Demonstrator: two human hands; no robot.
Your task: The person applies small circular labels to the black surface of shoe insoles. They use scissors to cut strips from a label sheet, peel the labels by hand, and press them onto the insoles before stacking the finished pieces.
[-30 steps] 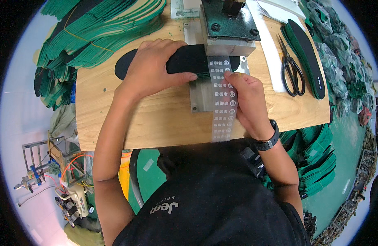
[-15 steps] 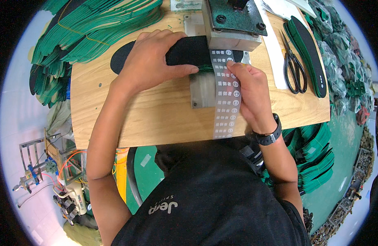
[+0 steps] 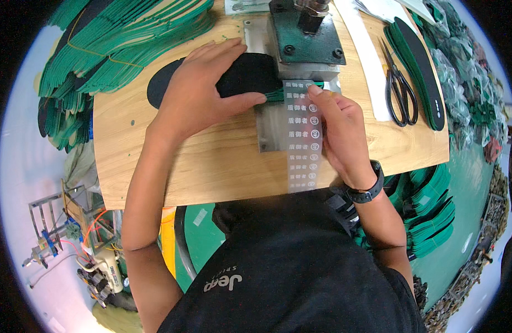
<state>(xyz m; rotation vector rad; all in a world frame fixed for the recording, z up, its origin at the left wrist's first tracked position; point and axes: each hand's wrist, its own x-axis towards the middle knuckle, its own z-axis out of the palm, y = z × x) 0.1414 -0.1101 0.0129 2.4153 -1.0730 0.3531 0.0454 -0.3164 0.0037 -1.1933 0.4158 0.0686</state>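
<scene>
Head view. Your left hand (image 3: 197, 91) lies flat and spread on a black insole (image 3: 242, 75), pressing it to the wooden bench (image 3: 211, 161), with the insole's right end pushed up against the base of the green press (image 3: 306, 41). The fingers are extended, not curled, so this is a hold-down rather than a grasp.

Your right hand (image 3: 339, 133) rests on a clear strip of printed labels (image 3: 303, 139) that runs from the press toward you over a small metal plate (image 3: 272, 130). Its fingertips (image 3: 314, 91) pin the far end of the strip just at the press, next to the insole's edge. The fingers are together and pressing down. I cannot tell whether anything is pinched between them.

Progress, as a judgement: insole and strip are both placed at the press, so positioning looks nearly done, and the marking itself appears not yet made on this piece. Stacks of green insoles (image 3: 128, 50) sit at the far left of the bench. A smaller pile of insoles (image 3: 417, 66) lies at the right, beside black scissors (image 3: 400, 89). Which pile is finished work cannot be read from this view.
</scene>
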